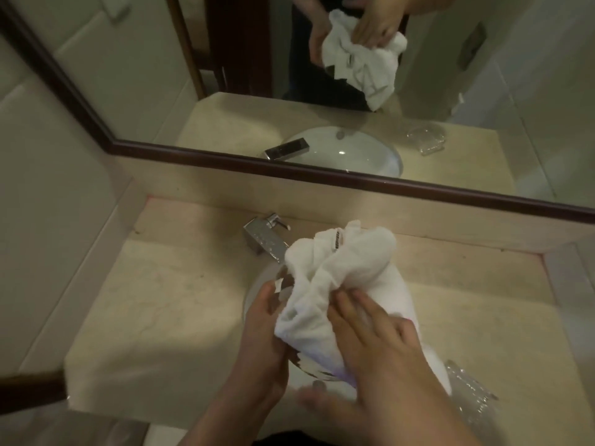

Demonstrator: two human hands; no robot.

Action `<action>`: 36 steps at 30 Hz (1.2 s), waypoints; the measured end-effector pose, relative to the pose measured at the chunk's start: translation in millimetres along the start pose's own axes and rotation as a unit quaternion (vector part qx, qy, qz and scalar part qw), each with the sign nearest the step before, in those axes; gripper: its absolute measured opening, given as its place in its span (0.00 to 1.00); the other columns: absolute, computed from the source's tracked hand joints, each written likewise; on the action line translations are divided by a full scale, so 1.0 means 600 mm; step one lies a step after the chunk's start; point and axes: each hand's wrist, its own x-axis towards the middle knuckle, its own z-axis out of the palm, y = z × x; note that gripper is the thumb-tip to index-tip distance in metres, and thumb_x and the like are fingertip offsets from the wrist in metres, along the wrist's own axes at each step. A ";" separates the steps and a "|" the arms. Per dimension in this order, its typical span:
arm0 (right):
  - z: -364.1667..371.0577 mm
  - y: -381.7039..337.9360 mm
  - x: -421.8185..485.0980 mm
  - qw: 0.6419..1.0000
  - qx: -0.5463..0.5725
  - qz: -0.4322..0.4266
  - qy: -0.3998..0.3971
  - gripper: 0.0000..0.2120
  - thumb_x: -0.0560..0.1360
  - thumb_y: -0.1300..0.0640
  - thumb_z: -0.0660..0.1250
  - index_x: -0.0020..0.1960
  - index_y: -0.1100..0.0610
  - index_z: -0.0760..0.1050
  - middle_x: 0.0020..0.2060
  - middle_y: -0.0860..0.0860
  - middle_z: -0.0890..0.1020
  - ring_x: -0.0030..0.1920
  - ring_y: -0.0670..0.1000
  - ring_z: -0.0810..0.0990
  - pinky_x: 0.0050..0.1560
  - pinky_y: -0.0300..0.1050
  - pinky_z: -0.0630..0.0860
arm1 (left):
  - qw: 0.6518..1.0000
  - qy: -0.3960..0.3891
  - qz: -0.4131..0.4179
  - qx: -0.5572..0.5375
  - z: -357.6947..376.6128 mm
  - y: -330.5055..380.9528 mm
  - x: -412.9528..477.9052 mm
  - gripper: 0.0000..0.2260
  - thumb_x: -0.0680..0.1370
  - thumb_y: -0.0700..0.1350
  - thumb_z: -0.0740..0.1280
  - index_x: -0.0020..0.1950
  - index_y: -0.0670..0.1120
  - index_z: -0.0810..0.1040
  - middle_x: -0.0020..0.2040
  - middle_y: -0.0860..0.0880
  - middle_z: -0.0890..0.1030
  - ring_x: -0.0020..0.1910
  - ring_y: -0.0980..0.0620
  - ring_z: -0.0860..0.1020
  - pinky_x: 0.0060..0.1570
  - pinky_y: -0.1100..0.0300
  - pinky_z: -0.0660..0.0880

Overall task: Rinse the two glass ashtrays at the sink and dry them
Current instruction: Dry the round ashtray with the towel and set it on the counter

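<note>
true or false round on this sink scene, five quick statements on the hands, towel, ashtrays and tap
1. The left hand and right hand both touch a white towel. True.
2. The towel lies flat on the counter. False: it is bunched up in the hands above the sink.
3. A glass ashtray sits on the counter right of the sink. True.
4. Water streams from the tap. False: no stream shows.
5. The left hand grips a second ashtray inside the towel. True.
</note>
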 end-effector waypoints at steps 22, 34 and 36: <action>-0.022 0.009 0.054 0.719 0.603 0.331 0.094 0.21 0.69 0.66 0.82 0.58 0.53 0.82 0.50 0.51 0.91 0.50 0.53 0.90 0.49 0.53 0.87 | 0.982 -0.131 -0.044 0.125 -0.069 0.067 0.005 0.28 0.67 0.48 0.81 0.65 0.53 0.79 0.58 0.51 0.88 0.58 0.48 0.86 0.62 0.41 0.81; -0.027 -0.009 0.049 0.708 0.592 0.367 0.117 0.31 0.59 0.56 0.84 0.61 0.47 0.82 0.54 0.50 0.90 0.55 0.56 0.89 0.58 0.66 0.84 | 0.979 -0.076 0.023 0.187 -0.050 0.083 0.010 0.14 0.74 0.52 0.78 0.58 0.56 0.82 0.55 0.53 0.88 0.50 0.56 0.87 0.52 0.53 0.85; -0.029 -0.001 0.045 0.672 0.635 0.361 0.117 0.30 0.60 0.60 0.82 0.62 0.52 0.82 0.55 0.54 0.90 0.56 0.59 0.89 0.61 0.66 0.83 | 0.981 -0.174 -0.017 0.087 -0.058 0.098 -0.002 0.21 0.78 0.64 0.65 0.66 0.55 0.81 0.62 0.50 0.86 0.60 0.49 0.85 0.60 0.48 0.82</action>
